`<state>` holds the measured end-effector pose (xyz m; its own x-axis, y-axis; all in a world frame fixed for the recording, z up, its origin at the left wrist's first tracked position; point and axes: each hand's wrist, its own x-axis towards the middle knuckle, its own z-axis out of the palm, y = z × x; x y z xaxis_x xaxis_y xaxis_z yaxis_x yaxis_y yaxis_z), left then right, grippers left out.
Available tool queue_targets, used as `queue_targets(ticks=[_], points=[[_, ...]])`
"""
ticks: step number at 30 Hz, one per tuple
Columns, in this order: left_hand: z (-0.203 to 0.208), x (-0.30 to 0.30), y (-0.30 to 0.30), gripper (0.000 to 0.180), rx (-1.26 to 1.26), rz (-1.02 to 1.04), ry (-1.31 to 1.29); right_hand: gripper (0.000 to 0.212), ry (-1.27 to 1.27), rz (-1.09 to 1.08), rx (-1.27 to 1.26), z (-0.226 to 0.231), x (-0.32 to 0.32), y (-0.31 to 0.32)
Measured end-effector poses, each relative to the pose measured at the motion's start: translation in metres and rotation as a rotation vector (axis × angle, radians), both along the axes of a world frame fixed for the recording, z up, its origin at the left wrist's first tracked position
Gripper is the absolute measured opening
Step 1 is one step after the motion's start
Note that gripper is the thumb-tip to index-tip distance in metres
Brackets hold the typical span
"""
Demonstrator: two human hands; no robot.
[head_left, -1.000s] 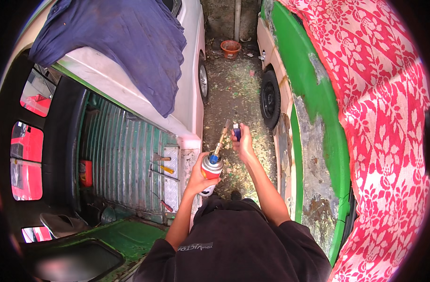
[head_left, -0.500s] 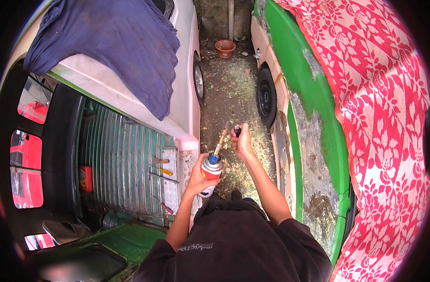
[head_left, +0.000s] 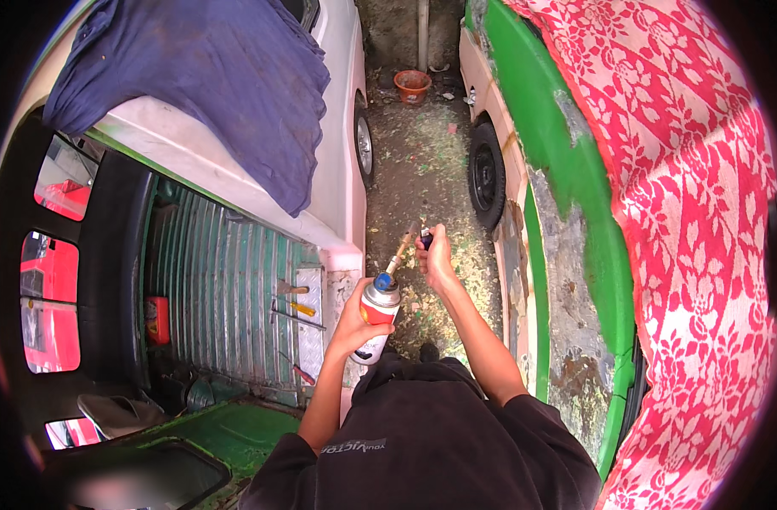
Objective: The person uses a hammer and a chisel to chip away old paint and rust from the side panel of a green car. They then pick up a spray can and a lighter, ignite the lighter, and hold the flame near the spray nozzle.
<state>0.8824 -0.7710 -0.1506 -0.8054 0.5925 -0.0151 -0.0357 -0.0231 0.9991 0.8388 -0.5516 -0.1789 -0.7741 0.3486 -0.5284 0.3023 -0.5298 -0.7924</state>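
My left hand [head_left: 352,323] is wrapped round a white and red gas canister [head_left: 375,327], held slightly tilted in front of my body. A blow torch head [head_left: 394,263] with a blue knob and a brass-coloured tube is fixed on top of it, the tube slanting away and to the right. Beside the tube's dark tip, my right hand [head_left: 437,257] is closed round a small dark lighter [head_left: 426,239]. The lighter's metal top is close to the torch tip; whether they touch I cannot tell. No flame is visible.
On the left, a van's ribbed floor [head_left: 218,289] holds a scraper [head_left: 293,288], a yellow-handled tool [head_left: 303,309] and a red container [head_left: 157,320]. A green, partly stripped vehicle body [head_left: 567,280] stands right, under a red floral cloth [head_left: 694,280]. An orange pot [head_left: 412,86] sits ahead.
The canister and torch have tipped a little, showing more of the canister's side. My right hand and the lighter have shifted slightly left, nearer the torch tip.
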Motion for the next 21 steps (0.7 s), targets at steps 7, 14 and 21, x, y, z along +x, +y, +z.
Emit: queue_targets(ticks=[7,14,21], points=[[0.000,0.000,-0.001,0.081,-0.025,0.000,-0.036,0.046,0.024,0.033,-0.028,0.006,0.001,-0.003],[0.003,-0.002,0.002,0.077,-0.006,0.010,-0.080,0.042,-0.050,0.053,-0.096,0.000,0.019,0.004],[-0.002,-0.003,0.007,0.074,0.035,-0.008,-0.066,0.044,0.020,0.027,0.002,0.012,0.005,0.002]])
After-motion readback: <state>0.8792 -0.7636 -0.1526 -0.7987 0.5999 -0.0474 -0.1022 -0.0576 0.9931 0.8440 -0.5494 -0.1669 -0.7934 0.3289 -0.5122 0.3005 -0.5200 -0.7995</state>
